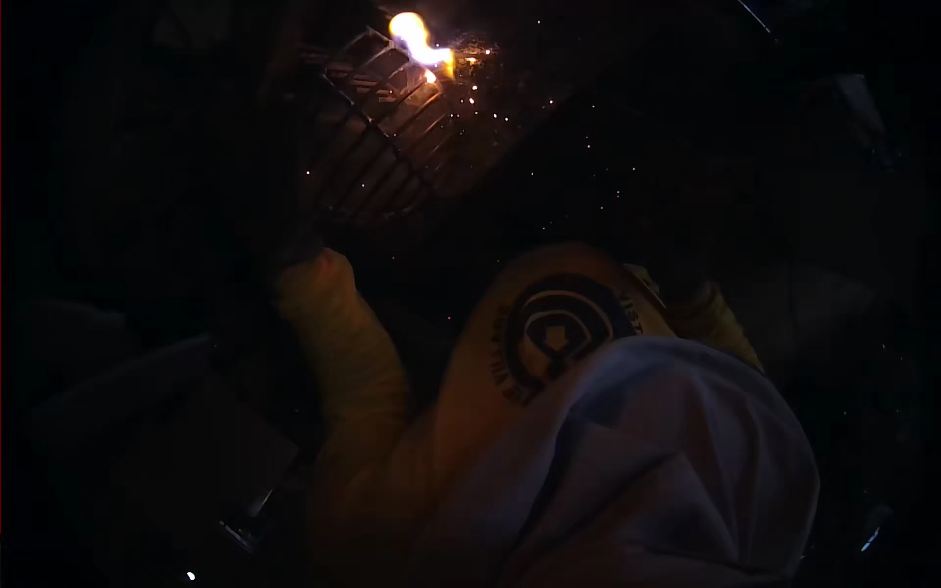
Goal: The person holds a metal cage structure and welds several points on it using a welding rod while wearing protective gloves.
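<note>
head view is almost black, lit only by a bright flame or arc [420,41] burning at the top corner of a metal grid of bars [377,127], with sparks [510,108] scattering right and down from it. a yellow-sleeved left arm [338,343] reaches up toward the lower edge of the grid, but the left hand is lost in the dark, so i cannot tell whether its grip is spread or pinching anything. the right hand is not visible at all; a yellow garment with a round dark emblem [559,333] and pale cloth [667,461] fill the space below. the flame sits well above and right of where the left arm ends. as a judgement, sparks falling toward the sleeve could scorch it, and working nearly blind could let the unseen hand stray against hot bars.
</note>
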